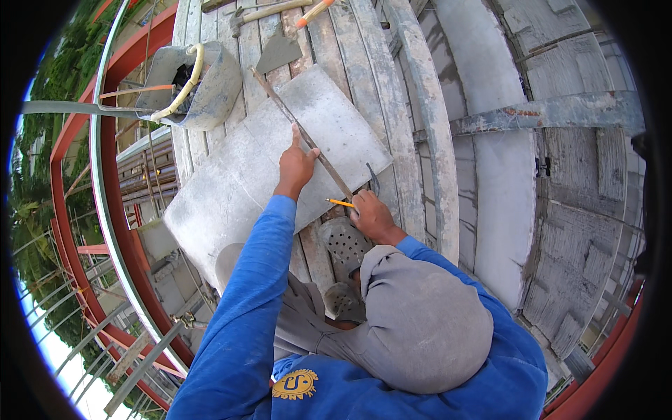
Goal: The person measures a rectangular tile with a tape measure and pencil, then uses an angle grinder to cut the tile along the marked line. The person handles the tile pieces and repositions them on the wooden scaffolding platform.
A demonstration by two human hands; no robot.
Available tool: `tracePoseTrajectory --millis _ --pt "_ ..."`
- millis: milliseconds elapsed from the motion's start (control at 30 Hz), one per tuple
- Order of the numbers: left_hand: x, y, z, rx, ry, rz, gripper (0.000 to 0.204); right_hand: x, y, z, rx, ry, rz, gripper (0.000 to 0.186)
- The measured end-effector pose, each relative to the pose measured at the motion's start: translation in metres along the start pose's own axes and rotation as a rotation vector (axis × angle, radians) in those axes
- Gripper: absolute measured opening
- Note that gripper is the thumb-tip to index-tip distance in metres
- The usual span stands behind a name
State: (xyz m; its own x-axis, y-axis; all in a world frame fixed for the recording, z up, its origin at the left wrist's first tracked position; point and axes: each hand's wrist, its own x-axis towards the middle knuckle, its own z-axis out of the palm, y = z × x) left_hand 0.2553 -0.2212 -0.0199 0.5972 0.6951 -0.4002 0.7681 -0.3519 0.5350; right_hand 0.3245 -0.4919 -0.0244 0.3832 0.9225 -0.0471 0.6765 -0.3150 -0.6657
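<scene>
A large pale grey board [231, 182] lies aslant on weathered planks. Across it runs a narrow straight strip [276, 99], brownish and dusty. My left hand [297, 164] presses the strip against the board, index finger stretched along it and thumb on its other side. At the strip's near end, by the board's edge, my right hand [374, 215] pinches a yellow pencil [339, 203] that points left over the board. A small hooked metal piece [374, 180] lies just beyond my right hand. Its lower end is hidden.
A dusty bucket [224, 87] with a pale, thick handle stands at the upper left, things inside. Beyond the board lie a trowel blade [278, 52], a hammer [269, 11] and an orange-tipped tool [315, 12]. Planks [381, 84] edge a drop. My grey clogs [346, 241] rest close by.
</scene>
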Motion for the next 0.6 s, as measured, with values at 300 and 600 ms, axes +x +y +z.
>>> tracePoseTrajectory --millis 300,600 --pt "0.002 -0.005 0.004 0.063 0.005 0.02 0.108 -0.002 0.0 -0.001 0.008 0.029 -0.062 0.028" --pt "-0.001 0.003 -0.001 0.041 0.02 0.011 0.105 -0.004 0.007 0.0 0.003 0.041 -0.043 0.029"
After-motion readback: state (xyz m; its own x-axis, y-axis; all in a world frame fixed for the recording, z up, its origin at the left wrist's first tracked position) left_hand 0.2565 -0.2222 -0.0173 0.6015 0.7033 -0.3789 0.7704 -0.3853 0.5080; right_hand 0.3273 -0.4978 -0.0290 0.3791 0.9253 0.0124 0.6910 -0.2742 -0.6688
